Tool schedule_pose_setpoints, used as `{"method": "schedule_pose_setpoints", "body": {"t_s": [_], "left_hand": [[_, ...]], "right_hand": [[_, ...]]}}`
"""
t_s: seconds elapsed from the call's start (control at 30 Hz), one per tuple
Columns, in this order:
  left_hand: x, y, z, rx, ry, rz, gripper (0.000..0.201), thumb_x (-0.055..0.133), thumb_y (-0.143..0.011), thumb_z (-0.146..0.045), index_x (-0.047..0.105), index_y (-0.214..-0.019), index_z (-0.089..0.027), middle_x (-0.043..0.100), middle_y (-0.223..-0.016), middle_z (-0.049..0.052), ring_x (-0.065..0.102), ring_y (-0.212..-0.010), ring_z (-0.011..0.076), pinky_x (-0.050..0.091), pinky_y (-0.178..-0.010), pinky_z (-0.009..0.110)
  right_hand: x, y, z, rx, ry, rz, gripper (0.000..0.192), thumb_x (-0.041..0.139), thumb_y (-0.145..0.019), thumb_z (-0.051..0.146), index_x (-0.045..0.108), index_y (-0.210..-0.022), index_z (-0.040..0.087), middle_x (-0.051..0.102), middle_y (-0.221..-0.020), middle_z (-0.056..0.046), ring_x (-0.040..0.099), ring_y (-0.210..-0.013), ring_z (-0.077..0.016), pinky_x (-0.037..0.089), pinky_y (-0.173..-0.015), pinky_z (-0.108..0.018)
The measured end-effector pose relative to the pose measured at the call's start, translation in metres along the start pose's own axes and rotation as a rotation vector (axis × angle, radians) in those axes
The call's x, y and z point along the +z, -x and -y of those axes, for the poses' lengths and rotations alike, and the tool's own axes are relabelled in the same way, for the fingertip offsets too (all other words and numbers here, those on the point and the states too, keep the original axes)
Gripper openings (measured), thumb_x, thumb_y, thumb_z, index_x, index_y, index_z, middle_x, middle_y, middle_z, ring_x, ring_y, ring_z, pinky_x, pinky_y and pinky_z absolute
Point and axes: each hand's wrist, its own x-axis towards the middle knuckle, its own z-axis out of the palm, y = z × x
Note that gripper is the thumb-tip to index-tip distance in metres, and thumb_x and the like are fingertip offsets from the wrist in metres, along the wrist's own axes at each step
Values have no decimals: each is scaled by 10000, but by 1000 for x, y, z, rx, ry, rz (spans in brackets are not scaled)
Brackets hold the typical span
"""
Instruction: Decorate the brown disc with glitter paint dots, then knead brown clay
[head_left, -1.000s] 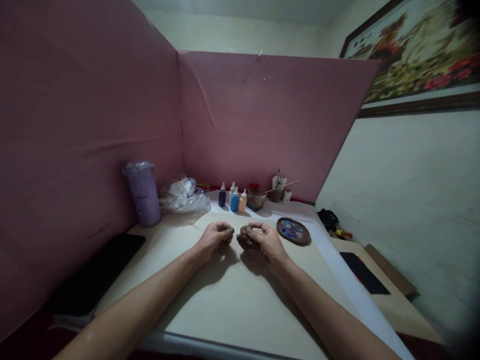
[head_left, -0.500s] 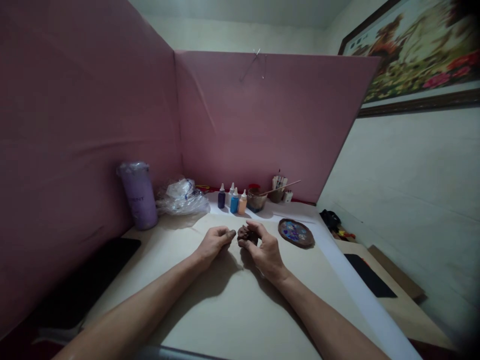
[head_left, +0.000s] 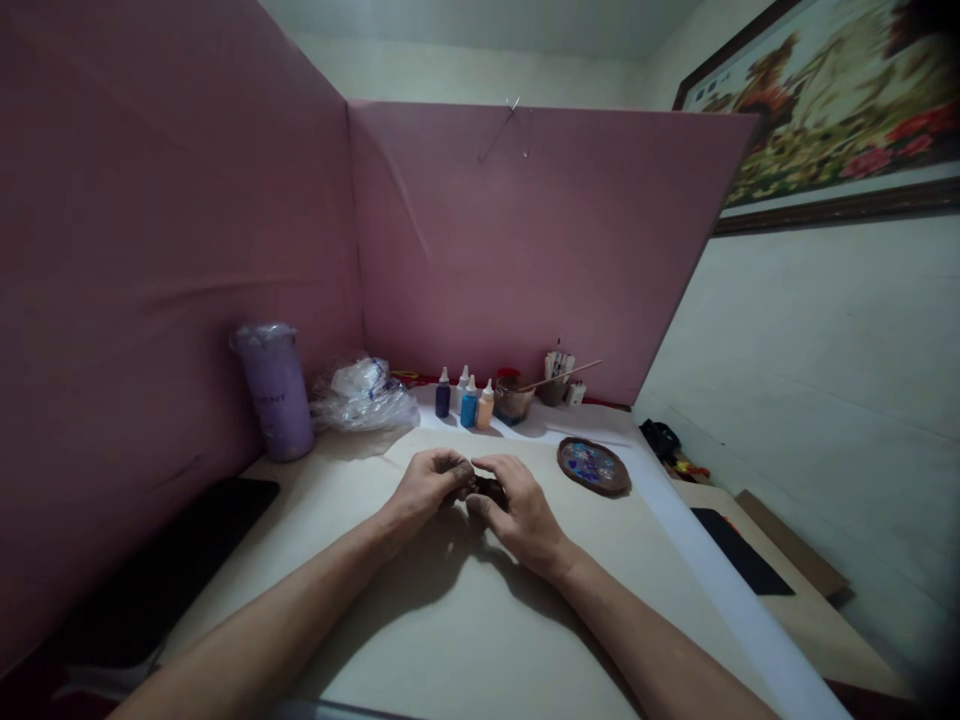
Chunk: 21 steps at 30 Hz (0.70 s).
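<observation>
Both hands meet over the middle of the tabletop (head_left: 450, 600), which is covered with pale paper. Between them lies a dark brown lump of clay (head_left: 484, 490), mostly hidden, resting on the paper about midway between the left and right edges and nearer the far edge than the near one. The left hand (head_left: 429, 482) is curled, its fingers closed together against the left side of the clay. The right hand (head_left: 517, 505) lies palm down over the lump, its fingers bent over the top and pressing on it, with the thumb at the near side; both hands are clamped on the same piece and touch each other there. Just to the right of the right hand, apart from it, sits a round brown dish (head_left: 592, 466) with blue and purple paint in it. Along the far edge stand three small paint bottles (head_left: 465, 400), dark blue, light blue and orange, close together, and beside them a brown bowl (head_left: 514, 402) with a thin stick leaning out of it. Left of the bottles lies a crumpled clear plastic bag (head_left: 364, 395), and toward the far left corner stands a tall purple tumbler (head_left: 274, 390), upright. A black flat thing (head_left: 172, 560) lies at the left edge.
</observation>
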Motion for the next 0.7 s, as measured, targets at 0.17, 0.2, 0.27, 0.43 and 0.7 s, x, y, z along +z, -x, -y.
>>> {"method": "schedule_pose_setpoints", "body": {"t_s": [0.17,0.2,0.27,0.43,0.7], "left_hand": [[6,2,-2,-18,-77,-28,347,732,-636,-438,580,-629,-126,538,-525,-23,436,-457,64,295,-437,191],[7,2,-2,-28,-82,-28,327,734,-625,-415,575,-621,-130,537,-523,-26,439,-456,65,305,-438,191],[9,2,-1,-38,-82,-21,293,736,-604,-374,560,-599,-139,521,-503,-38,439,-444,65,320,-440,192],[8,2,3,1,-59,31,323,758,-577,-388,549,-565,-141,524,-484,-39,439,-442,62,306,-443,188],[7,6,-3,-92,12,66,373,735,-638,-466,567,-598,-135,546,-475,-17,410,-404,56,253,-412,194]], "right_hand": [[1,1,9,100,-108,-103,273,663,-803,304,591,-1046,203,629,-804,-33,569,-754,-195,463,-737,-332],[1,1,10,122,-117,-112,271,677,-791,306,599,-1030,205,632,-785,-27,566,-740,-192,460,-727,-328],[2,0,12,148,-108,-137,184,692,-774,308,636,-922,214,652,-782,-30,565,-771,-201,451,-742,-337],[4,-3,15,270,-350,-137,174,687,-766,369,650,-715,206,657,-701,-18,576,-701,-183,470,-670,-317],[5,-4,15,406,-643,-106,219,620,-812,391,607,-777,176,588,-582,19,519,-463,-113,419,-449,-236]]}}
